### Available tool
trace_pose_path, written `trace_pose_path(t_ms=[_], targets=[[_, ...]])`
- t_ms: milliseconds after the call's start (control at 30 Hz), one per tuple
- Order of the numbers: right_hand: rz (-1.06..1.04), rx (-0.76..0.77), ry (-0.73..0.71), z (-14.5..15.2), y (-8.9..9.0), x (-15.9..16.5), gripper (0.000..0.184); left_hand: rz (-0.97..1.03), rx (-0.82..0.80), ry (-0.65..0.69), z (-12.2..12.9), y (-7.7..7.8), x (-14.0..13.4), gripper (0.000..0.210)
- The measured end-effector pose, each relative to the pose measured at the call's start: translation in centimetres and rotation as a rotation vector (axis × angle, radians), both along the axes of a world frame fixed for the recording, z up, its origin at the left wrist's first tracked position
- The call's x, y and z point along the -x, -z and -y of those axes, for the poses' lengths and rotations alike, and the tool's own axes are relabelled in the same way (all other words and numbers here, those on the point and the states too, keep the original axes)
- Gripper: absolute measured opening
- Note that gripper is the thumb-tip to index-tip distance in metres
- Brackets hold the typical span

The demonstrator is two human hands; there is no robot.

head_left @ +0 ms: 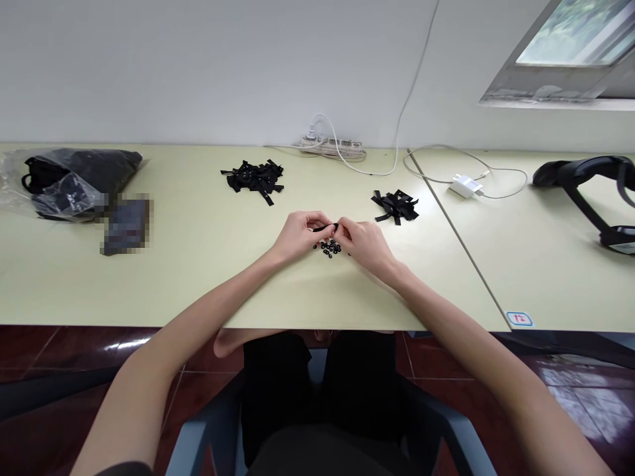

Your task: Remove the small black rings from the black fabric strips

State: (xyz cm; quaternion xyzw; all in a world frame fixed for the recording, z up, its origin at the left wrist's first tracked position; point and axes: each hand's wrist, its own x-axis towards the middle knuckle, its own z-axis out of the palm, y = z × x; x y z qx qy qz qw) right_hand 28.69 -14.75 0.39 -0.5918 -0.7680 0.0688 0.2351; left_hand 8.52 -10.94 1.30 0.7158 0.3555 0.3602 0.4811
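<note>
A short black strip (322,229) is pinched between the thumb and fingers of my left hand (299,233). My right hand (366,243) closes on the strip's right end, its fingertips meeting those of the left. Whether a small part is also between the right fingertips is hidden. Just below the hands, several small black rings (330,250) lie scattered on the pale table (317,297). One pile of black strips (254,177) sits beyond my left hand. A smaller pile of black strips (397,206) lies beyond my right hand.
A plastic bag with black contents (79,182) and a blurred dark object (126,226) lie at left. By the wall rests a power strip (332,147) with white cables. A white charger (465,186) and a black headset (580,192) are at right, past the table seam.
</note>
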Motion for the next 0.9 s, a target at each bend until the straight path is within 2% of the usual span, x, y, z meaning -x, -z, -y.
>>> trace_pose_path(t_ms=[167, 333, 500, 667, 900], targets=[[-0.052, 0.012, -0.032, -0.08, -0.07, -0.28, 0.024, 0.016, 0.051, 0.052, 0.02, -0.22, 0.01, 0.027], [0.013, 0.041, -0.011, 0.14, -0.45, -0.02, 0.024, -0.032, 0.122, 0.143, -0.13, 0.02, 0.22, 0.022], [0.06, 0.062, -0.008, 0.38, -0.65, 0.37, 0.024, -0.142, 0.056, 0.136, 0.15, -0.27, 0.31, 0.03], [0.084, 0.034, -0.012, 0.49, -0.54, 0.39, 0.024, -0.132, 0.064, 0.147, 0.28, -0.62, 0.35, 0.036], [0.053, -0.001, -0.03, 0.54, -0.16, 0.33, 0.023, -0.131, 0.073, 0.189, -0.14, -0.47, 0.55, 0.035]])
